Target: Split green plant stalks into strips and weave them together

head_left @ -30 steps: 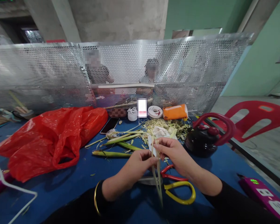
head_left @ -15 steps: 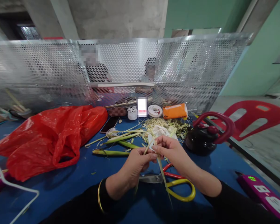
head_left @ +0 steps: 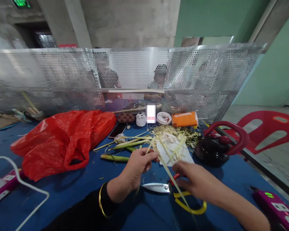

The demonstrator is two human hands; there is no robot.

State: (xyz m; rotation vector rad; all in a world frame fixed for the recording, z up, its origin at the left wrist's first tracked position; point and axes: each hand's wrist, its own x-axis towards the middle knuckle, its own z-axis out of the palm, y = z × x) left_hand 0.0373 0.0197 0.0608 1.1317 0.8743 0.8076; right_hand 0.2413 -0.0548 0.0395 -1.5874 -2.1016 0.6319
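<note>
My left hand [head_left: 137, 166] pinches a bundle of pale plant strips [head_left: 167, 170], one of which trails long and thin to the lower right. My right hand [head_left: 195, 179] is off the strips, over the handles of the scissors [head_left: 157, 187]; it is blurred, and whether its fingers grip the red handle is unclear. The scissors lie on the blue table with blades pointing left and a yellow handle loop [head_left: 191, 209] nearest me. Behind my hands, peeled strips rest on a white paper sheet [head_left: 185, 155]. Green stalks [head_left: 125, 145] lie to the left.
A red plastic bag [head_left: 60, 141] covers the left side. A dark kettle [head_left: 210, 150] stands right. Dry shavings [head_left: 156, 130], a phone [head_left: 118, 130], a tape roll [head_left: 164, 118] and an orange pack [head_left: 185, 119] line the back, before a perforated metal screen [head_left: 130, 70] with people behind.
My right hand has let go of the strips and moved down and right to the scissors handles. My left hand still holds the strips. The view has shifted slightly, uncovering the paper.
</note>
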